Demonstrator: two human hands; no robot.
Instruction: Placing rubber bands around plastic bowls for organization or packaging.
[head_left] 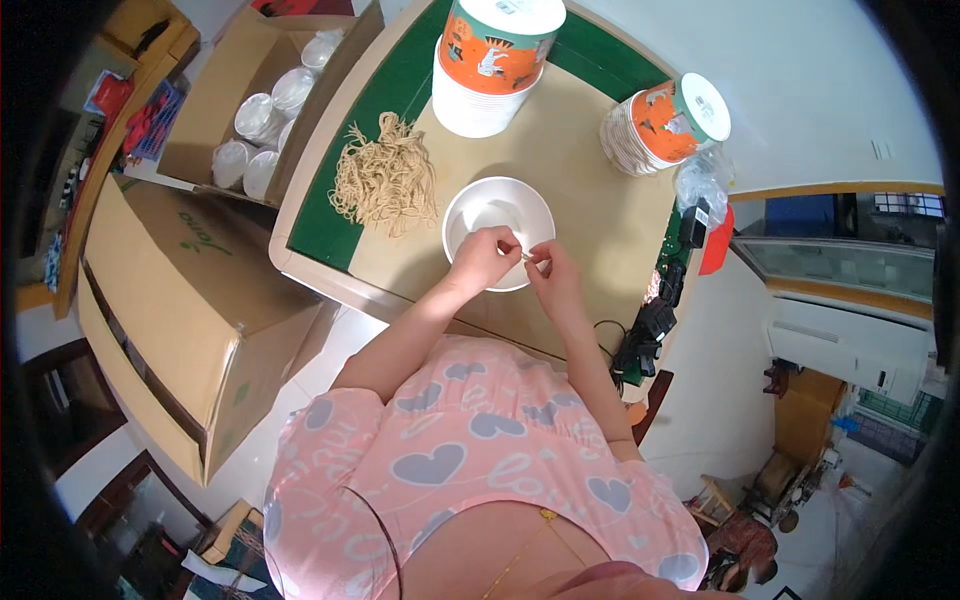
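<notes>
Beige-covered table [590, 220] is supporting a round white bowl [492, 207] beneath the left hand [485, 261] and right hand [557, 281]; their narrow grip is pinching a tiny pale piece [526, 256], and slackening could be dropping it inside.

Head fisheye — down over hands [484, 258]

1 round white bowl [490, 212] stands upright, with 1 tiny, unclear pale piece [526, 256] held over it.
</notes>
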